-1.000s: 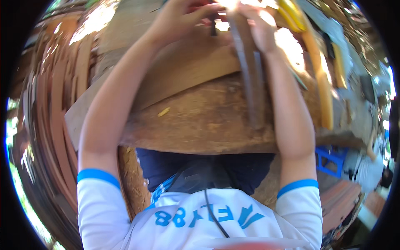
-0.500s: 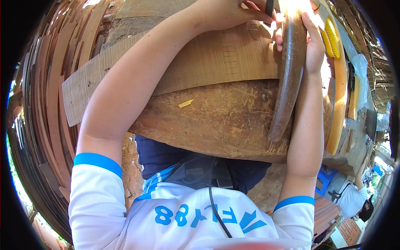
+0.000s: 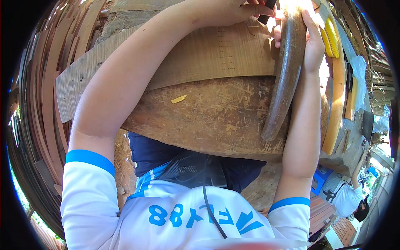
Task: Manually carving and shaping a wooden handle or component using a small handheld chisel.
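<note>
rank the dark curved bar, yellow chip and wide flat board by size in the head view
1. Wide flat board, largest even partly covered
2. Dark curved bar
3. Yellow chip, clearly smallest

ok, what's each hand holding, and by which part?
Right hand: brown curved bar, gripped around its far part. Left hand: small black piece; can't tell exactly where it's gripped, too near the picture's top edge.

Black strip, brown bar, tan grained board, white shirt, blue cuffs.
</note>
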The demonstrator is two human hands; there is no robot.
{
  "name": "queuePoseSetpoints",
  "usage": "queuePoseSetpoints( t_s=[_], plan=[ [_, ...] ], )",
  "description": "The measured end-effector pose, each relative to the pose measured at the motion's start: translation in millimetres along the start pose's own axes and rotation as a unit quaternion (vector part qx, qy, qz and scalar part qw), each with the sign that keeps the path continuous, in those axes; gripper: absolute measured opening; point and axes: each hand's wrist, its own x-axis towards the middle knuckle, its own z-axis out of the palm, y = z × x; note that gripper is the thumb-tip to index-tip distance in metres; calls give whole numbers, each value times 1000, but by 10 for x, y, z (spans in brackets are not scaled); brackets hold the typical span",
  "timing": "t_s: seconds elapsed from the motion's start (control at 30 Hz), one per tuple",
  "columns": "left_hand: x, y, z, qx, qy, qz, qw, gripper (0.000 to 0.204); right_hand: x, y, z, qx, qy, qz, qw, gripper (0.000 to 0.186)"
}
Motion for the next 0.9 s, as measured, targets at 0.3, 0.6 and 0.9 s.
queuePoseSetpoints(
  t_s=[0.3,0.6,0.9],
  plan=[
    [2,-21,-21,51,-8,-16,999,12,-1,-7,19,5,-12,7,1000,50],
    [16,-80,2,70,16,34,997,16,-8,-19,47,17,7,-3,1000,49],
    [23,53,-20,36,23,-12,999,16,-534,-971,411,-327,173,-163,915,42]
  ],
)
